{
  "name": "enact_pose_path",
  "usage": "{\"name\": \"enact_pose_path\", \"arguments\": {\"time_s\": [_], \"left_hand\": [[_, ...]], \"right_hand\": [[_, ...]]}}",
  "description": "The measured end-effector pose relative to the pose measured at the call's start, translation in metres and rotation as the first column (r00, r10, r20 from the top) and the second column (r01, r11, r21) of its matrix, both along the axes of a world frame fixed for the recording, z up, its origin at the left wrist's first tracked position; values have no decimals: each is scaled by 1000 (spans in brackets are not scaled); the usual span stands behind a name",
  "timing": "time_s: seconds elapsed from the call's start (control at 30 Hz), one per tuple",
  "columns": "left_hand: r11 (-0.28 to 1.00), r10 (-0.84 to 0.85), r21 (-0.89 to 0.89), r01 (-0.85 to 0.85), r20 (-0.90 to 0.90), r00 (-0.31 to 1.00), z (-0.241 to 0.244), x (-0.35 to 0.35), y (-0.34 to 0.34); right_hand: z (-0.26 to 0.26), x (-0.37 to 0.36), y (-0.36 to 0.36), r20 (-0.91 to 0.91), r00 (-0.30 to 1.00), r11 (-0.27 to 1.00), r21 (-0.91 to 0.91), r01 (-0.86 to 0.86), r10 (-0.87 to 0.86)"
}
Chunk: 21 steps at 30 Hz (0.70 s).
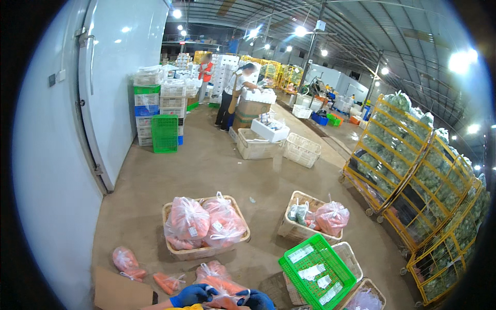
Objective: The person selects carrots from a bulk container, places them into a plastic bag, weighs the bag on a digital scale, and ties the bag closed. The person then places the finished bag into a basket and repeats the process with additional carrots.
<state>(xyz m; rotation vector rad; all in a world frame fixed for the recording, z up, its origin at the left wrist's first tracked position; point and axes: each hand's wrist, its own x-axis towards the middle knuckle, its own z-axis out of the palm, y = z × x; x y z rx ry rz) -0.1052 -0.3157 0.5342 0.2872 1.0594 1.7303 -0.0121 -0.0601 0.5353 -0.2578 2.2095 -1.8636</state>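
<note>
Both hands wear blue gloves at the bottom edge. My left hand (193, 295) pinches the top of a clear plastic bag of carrots (224, 286). On its other side, my right hand (256, 300) grips a white handle loop of the same bag. The lower part of this bag is cut off by the frame. Just beyond it lies another carrot bag (211, 268), partly covered. Smaller bagged carrots (169, 283) rest on the floor to the left, and a fuller carrot bag (124, 259) sits farther left. A brown cardboard flap (120, 290) sticks up beside my left forearm.
Ahead stands a crate of bagged carrots (182, 254); another crate (285, 230) holds mixed bags. At right, a green crate (310, 267) with printed labels tops other crates. Yellow roll cages (391, 197) of bagged vegetables line the right. Two people (234, 91) stand farther back.
</note>
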Motion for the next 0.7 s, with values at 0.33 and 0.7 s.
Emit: {"name": "enact_pose_path", "arguments": {"time_s": [0.33, 0.7], "left_hand": [[999, -49, -4, 50, -327, 944, 35, 46, 5], [804, -313, -584, 109, -260, 914, 29, 55, -48]], "right_hand": [[35, 1, -50, 137, 970, 977, -95, -188, 200], [24, -23, -76, 315, 873, 920, -246, -304, 372]]}}
